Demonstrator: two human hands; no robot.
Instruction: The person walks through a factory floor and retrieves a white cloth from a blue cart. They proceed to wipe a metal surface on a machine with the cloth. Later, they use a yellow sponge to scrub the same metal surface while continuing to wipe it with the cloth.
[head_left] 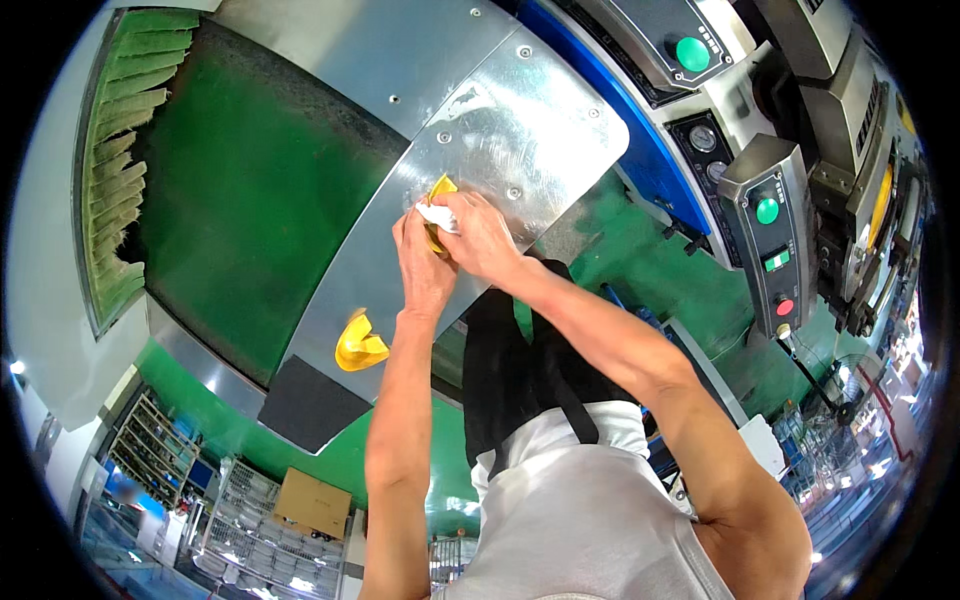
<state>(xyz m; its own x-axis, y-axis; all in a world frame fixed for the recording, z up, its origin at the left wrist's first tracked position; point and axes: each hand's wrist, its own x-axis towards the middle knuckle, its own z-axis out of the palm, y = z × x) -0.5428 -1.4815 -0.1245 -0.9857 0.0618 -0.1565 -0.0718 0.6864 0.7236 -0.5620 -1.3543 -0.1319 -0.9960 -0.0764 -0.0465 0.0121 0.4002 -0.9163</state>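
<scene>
Over the metal plate (520, 130), both hands meet at a yellow curved piece (443, 186), partly hidden by the fingers. My left hand (425, 262) is closed around its lower part. A crumpled white cloth (438, 216) lies against the piece, pinched in the closed fingers of my right hand (482, 238). Nearer to me and to the left, a second yellow curved piece (360, 345) rests on the metal surface beside my left forearm, with its hollow side partly showing. What kind of part these pieces are, I cannot tell.
A green belt (260, 190) runs left of the plate, toward a strip curtain (125, 170). A dark mat (312, 402) lies at the plate's near corner. Machine control boxes (768, 235) with green and red buttons stand at right. Wire racks (240, 520) and a cardboard box (312, 503) stand lower left.
</scene>
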